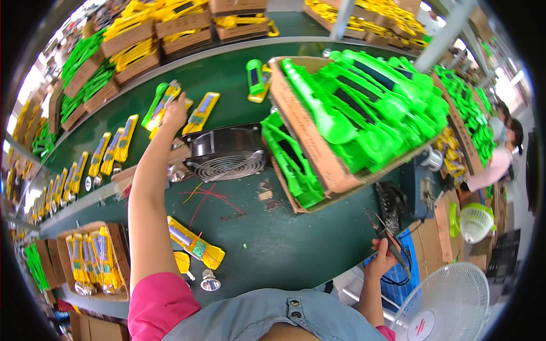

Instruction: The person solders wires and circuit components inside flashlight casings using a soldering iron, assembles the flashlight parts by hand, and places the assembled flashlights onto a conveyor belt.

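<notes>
Stretched out over the green conveyor belt (227, 102), my left hand (174, 116) closes on a yellow lamp housing (153, 133); the hand covers part of it. A bright green housing (153, 106) lies beside my fingers. Low at the right, my right hand (382, 260) grips a soldering iron (397, 253) by its dark handle. On the bench in front of me lies an opened yellow lamp housing (211, 257) with a greyish battery pack and a small green board. A silver reflector (210, 281) sits just below it.
A tilted carton (310, 133) heaped with green housings stands over another box. Behind the loose red wires (213, 196) is a black fan (227, 153). Yellow lamps (98, 154) line the belt at left. A carton of yellow lamps (122, 250) and a white fan (446, 301) flank me.
</notes>
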The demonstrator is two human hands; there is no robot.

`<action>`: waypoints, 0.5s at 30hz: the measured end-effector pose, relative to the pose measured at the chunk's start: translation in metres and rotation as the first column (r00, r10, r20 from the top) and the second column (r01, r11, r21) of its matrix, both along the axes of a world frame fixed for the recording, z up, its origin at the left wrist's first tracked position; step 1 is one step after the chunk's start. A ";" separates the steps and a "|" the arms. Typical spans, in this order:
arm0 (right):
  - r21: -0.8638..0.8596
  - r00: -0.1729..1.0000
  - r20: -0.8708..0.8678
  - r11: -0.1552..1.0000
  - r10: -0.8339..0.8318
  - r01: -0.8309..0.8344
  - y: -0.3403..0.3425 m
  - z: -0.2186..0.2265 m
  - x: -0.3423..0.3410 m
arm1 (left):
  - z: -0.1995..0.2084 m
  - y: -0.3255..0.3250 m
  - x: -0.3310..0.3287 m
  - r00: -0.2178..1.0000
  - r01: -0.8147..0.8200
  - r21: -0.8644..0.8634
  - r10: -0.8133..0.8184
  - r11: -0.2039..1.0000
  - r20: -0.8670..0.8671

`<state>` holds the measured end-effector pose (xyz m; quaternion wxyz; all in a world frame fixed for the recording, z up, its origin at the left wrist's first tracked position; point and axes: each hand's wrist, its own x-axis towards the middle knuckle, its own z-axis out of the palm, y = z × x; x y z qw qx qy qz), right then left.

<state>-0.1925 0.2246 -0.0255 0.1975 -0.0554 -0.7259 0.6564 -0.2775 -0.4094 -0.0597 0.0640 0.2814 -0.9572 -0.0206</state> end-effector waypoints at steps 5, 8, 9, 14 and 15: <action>0.009 0.967 -0.245 0.998 0.064 -0.063 0.008 0.036 0.003 | 0.072 0.034 0.028 0.988 0.049 -0.043 -0.055 0.998 -0.144; 0.085 0.839 -0.502 0.977 0.211 -0.195 -0.004 0.080 -0.005 | 0.145 0.063 0.066 0.963 0.138 -0.212 -0.182 0.967 -0.201; 0.213 0.754 -0.573 0.947 0.320 -0.240 -0.016 0.102 -0.014 | 0.170 0.075 0.084 0.958 0.121 -0.264 -0.183 0.957 -0.223; 0.217 0.583 -0.520 0.757 0.624 -0.617 -0.119 0.187 -0.039 | 0.247 0.158 0.184 0.906 0.096 -0.086 -0.123 0.992 -0.404; 0.508 0.547 -0.512 0.747 0.662 -0.429 -0.134 0.200 -0.051 | 0.239 0.173 0.199 0.870 0.162 -0.004 -0.145 0.987 -0.471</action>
